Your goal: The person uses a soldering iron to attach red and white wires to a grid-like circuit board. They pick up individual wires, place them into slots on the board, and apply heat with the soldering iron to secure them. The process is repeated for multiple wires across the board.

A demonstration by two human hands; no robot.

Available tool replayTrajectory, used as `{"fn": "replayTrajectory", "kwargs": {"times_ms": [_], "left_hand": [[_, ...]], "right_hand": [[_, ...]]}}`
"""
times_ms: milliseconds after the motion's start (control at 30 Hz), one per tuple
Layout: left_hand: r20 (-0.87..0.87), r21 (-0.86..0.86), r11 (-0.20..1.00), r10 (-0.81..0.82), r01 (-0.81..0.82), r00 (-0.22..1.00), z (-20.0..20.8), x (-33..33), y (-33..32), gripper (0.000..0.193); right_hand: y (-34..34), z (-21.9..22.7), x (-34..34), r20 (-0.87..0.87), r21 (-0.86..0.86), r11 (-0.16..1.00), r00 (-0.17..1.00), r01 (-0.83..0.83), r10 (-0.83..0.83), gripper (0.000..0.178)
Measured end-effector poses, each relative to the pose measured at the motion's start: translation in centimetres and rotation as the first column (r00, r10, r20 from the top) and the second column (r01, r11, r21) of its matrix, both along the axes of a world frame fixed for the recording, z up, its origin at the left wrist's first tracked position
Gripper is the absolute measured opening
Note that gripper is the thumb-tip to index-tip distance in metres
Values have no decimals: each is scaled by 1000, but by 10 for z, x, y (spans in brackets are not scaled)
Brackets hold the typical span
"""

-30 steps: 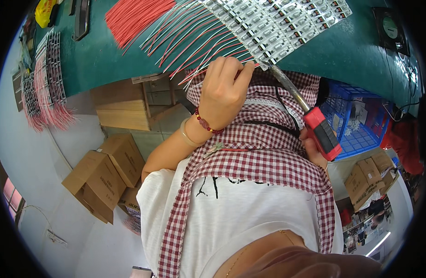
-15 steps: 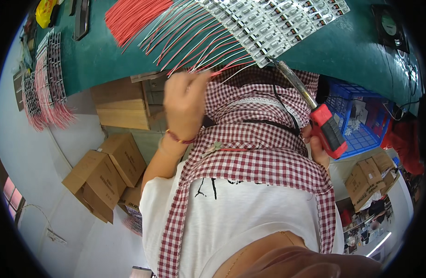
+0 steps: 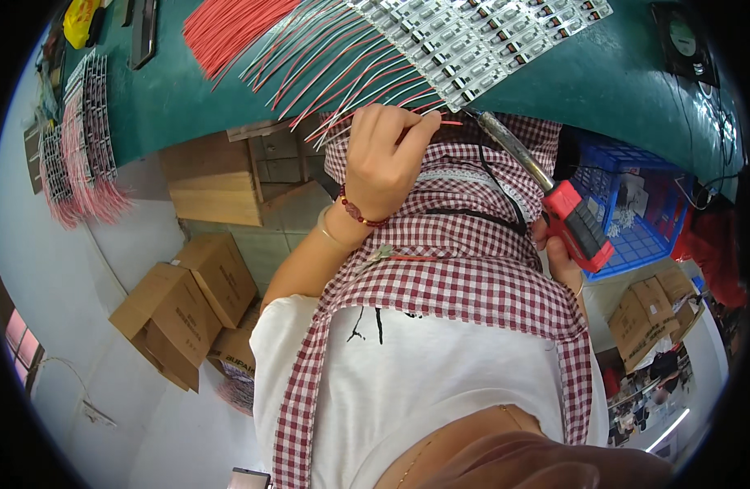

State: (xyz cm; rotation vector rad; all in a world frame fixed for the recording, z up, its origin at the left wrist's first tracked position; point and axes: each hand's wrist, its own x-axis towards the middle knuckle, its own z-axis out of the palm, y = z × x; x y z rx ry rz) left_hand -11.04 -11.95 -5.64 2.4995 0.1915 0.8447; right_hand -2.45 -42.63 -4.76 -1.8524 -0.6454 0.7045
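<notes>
My left hand (image 3: 383,159) is closed, with a short red wire (image 3: 452,123) pinched between thumb and fingertips. The wire's free end points right, just below the near corner of a panel of small circuit boards (image 3: 473,49). Red and white wires (image 3: 342,73) fan out from the panel's left edge, some passing behind my left hand. Wrapped around the red and black handle of a soldering iron (image 3: 583,228) is my right hand (image 3: 561,259), partly hidden by that handle. The iron's tip is close to the panel's near corner; whether they touch I cannot tell.
A thick bundle of red wires (image 3: 236,33) lies on the green table (image 3: 571,106). Finished-looking wired strips (image 3: 86,138) hang over its left edge. A blue plastic basket (image 3: 628,204) stands at the right, below the table. Cardboard boxes (image 3: 175,318) are at the lower left.
My left hand has moved right, bringing the red wire toward the panel's near corner. The iron's tip has drawn slightly down off the panel, which has shifted a little up and left.
</notes>
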Motion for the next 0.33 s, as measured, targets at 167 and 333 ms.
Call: {"fn": "replayTrajectory", "kwargs": {"times_ms": [167,333], "left_hand": [[-9,-10,1000,-24,24,1000,-2,4,-7,23],[-48,-2,1000,-28,28,998,-1,6,-9,25]], "right_hand": [[-6,-7,-7,-11,-12,999,999,38,-38,21],[-11,-19,-8,146,-76,997,989,9,2,18]]}}
